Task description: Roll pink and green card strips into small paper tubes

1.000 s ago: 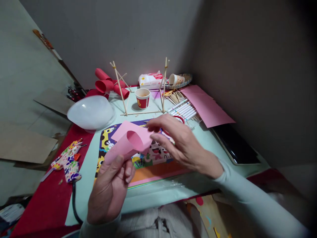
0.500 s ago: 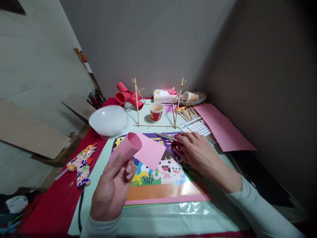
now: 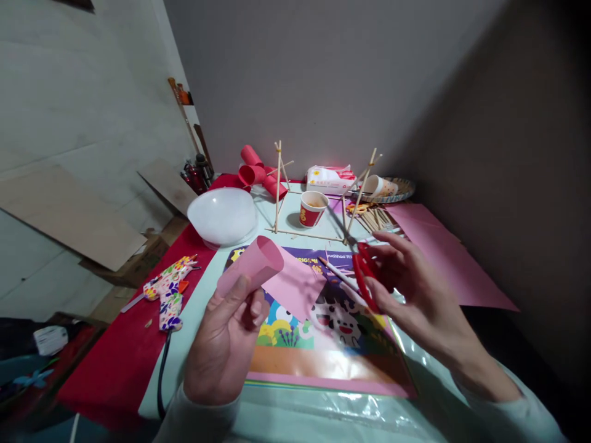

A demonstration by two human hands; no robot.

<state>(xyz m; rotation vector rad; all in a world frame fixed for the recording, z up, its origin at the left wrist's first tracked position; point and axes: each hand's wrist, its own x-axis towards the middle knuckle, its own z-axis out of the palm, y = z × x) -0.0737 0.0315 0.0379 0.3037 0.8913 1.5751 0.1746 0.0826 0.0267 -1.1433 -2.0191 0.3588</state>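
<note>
Tube (image 3: 252, 261) of pink paper is in my left hand (image 3: 226, 338), clenched on its lower end with thumb on the near side; open mouth tips up toward 1 o'clock. That puts it at 10 o'clock from the middle of the printed pad (image 3: 323, 366). My right hand (image 3: 410, 289) is at 2 o'clock, grasping the scissors (image 3: 367, 277) by the red handles, blades toward 11. Flat pink sheet (image 3: 295, 286) lies on the pad, partly behind the tube. White pen (image 3: 342, 275) sits just left of the handles.

Round the pad on the tabletop (image 3: 272, 424): paper cup (image 3: 313, 212) at 12 inside the stick frame (image 3: 278, 191), red tubes (image 3: 252, 175) at 11, white bowl (image 3: 221, 215) between 10 and 11, patterned glue gun (image 3: 170, 292) near 9, large pink sheets (image 3: 450, 261) at 2.
</note>
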